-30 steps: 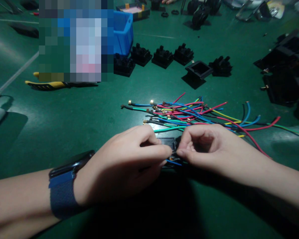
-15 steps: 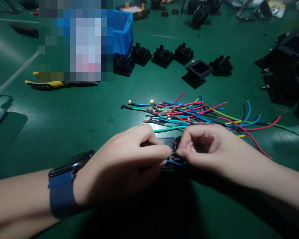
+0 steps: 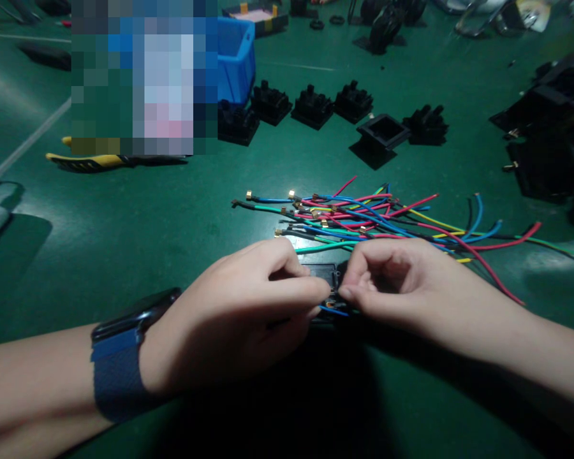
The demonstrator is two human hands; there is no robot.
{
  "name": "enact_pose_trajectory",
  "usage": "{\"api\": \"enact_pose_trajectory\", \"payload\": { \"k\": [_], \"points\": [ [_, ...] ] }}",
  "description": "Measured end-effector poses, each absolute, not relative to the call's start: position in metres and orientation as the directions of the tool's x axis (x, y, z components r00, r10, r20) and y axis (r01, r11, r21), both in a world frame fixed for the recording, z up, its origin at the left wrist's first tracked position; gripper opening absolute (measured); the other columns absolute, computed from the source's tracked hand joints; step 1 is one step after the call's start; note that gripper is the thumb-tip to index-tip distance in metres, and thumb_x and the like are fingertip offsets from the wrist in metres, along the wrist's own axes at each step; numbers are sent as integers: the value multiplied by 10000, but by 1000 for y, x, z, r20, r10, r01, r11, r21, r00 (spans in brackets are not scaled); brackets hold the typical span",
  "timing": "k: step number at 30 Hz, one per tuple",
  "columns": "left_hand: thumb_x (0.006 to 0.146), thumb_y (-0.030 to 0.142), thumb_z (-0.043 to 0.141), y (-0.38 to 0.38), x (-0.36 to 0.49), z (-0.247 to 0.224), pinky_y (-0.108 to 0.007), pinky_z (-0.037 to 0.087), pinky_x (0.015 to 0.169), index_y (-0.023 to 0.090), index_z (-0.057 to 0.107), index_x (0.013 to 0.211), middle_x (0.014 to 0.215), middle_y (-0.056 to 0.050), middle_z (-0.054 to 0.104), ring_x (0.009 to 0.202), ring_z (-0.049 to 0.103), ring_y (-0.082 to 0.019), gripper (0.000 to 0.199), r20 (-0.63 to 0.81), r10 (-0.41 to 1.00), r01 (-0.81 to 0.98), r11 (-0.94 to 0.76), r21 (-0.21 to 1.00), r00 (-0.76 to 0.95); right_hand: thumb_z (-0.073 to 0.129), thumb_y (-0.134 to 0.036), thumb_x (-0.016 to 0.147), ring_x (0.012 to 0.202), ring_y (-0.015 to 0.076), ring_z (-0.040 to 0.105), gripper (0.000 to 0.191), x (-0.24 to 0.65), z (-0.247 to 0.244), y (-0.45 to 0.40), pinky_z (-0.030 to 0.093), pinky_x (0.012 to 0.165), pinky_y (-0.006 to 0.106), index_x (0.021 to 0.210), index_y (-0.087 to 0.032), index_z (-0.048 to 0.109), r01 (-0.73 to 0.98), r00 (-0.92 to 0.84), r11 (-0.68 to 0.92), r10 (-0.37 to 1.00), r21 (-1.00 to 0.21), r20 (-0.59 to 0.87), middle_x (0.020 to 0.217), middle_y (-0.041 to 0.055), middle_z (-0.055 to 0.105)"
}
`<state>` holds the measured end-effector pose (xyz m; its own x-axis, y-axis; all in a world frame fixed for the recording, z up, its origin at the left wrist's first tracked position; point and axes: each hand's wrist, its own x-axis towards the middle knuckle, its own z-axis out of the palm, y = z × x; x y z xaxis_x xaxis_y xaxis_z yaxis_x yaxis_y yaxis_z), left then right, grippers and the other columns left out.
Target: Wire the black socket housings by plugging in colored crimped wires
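Observation:
Low in the middle of the head view, a small black plastic housing (image 3: 323,273) lies partly hidden under my fingers. My left hand (image 3: 263,299), with a watch on its wrist, is closed over the housing's left side, thumb and fingers pressed on it. My right hand (image 3: 402,284) is closed in a pinch at the housing's right edge; what sits between its fingertips is too small to make out. A short blue wire (image 3: 333,311) sticks out of the housing below the fingertips, near a small brass-coloured contact (image 3: 330,304).
Just beyond my hands lies a loose bundle of coloured wires (image 3: 363,217) with brass terminals. Farther back are several black socket parts (image 3: 312,107), a square black frame (image 3: 381,132) and a blue bin (image 3: 236,64). Yellow-handled pliers (image 3: 90,162) lie left; black housings (image 3: 545,146) pile up right.

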<state>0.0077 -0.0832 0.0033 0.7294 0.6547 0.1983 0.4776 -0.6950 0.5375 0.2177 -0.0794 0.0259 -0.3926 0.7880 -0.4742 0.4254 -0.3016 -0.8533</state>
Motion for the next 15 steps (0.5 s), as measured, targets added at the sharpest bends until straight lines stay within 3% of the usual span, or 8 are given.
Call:
{"api": "enact_pose_trajectory", "payload": {
  "k": [15],
  "points": [
    [810, 137, 557, -85, 6, 2, -238, 350, 644, 234, 605, 966, 867, 8, 543, 791, 495, -120, 190, 209, 651, 487, -710, 509, 730, 571, -104, 697, 500, 57, 374, 84, 219, 25, -79, 284, 447, 176, 639, -154, 536, 404, -424, -301, 775, -864, -468, 545, -61, 459]
  ]
}}
